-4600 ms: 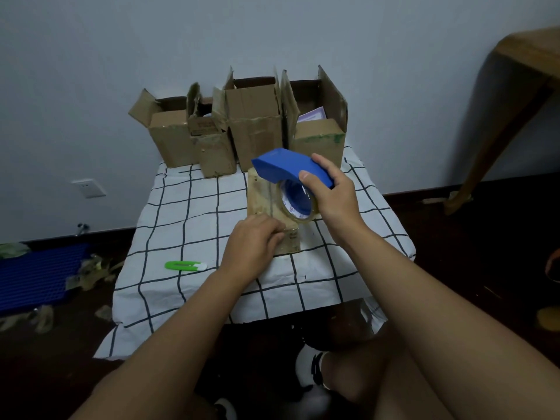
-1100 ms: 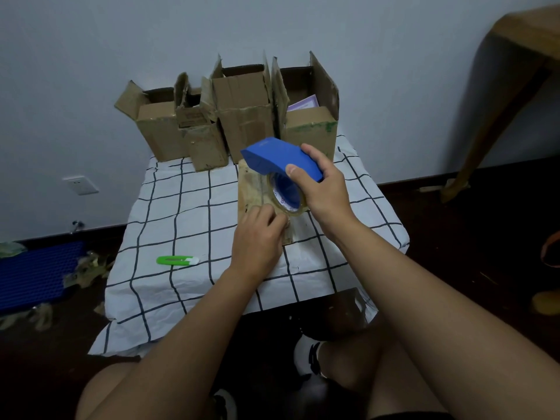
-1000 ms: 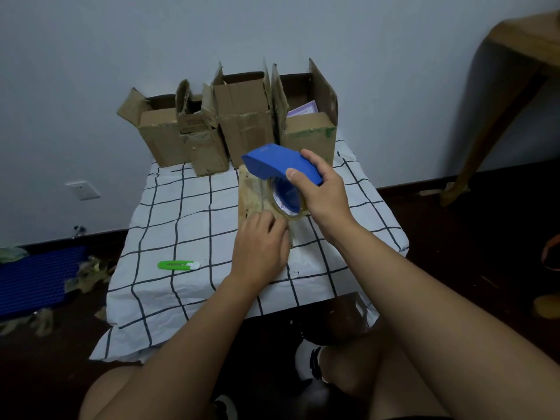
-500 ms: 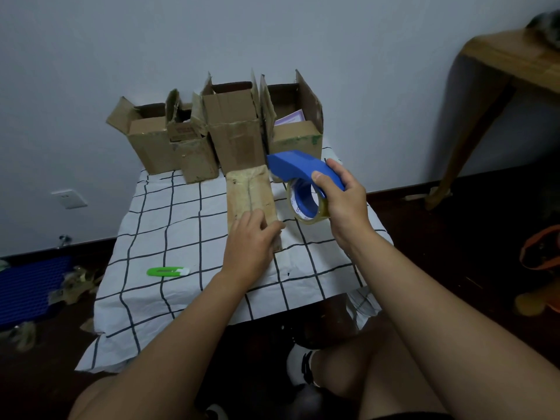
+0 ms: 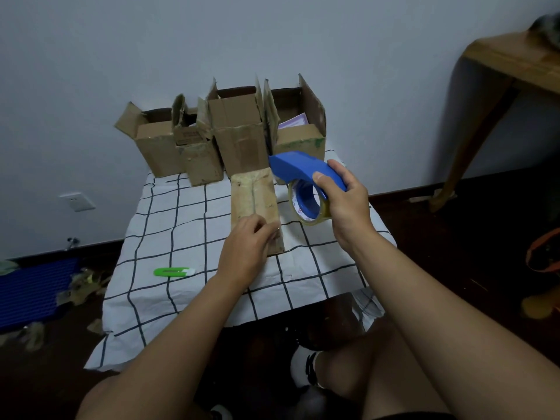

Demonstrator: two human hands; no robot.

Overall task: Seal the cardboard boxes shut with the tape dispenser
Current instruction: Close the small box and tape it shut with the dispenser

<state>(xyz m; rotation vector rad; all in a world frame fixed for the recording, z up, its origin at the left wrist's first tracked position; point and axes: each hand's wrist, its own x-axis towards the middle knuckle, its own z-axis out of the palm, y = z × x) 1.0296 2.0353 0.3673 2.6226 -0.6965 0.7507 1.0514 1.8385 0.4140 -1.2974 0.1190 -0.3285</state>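
A small closed cardboard box [image 5: 253, 195] stands in the middle of the table, with a strip of clear tape along its top seam. My left hand [image 5: 247, 248] rests on the box's near end, fingers pressed flat on it. My right hand [image 5: 344, 204] grips the blue tape dispenser [image 5: 303, 172] by its handle, held in the air just right of the box and off its top. The roll of clear tape [image 5: 307, 204] hangs under the dispenser. Several open cardboard boxes [image 5: 236, 137] stand in a row at the table's far edge, flaps up.
The table carries a white cloth with a black grid [image 5: 169, 237]. A green utility knife [image 5: 174, 271] lies on it at the left. A wooden table [image 5: 512, 65] stands at the right. Tape scraps and a blue mat [image 5: 27, 291] lie on the floor at left.
My right hand has lifted the dispenser off the box's top and moved it to the right. My left hand stays on the box's near end. The view has shifted slightly.
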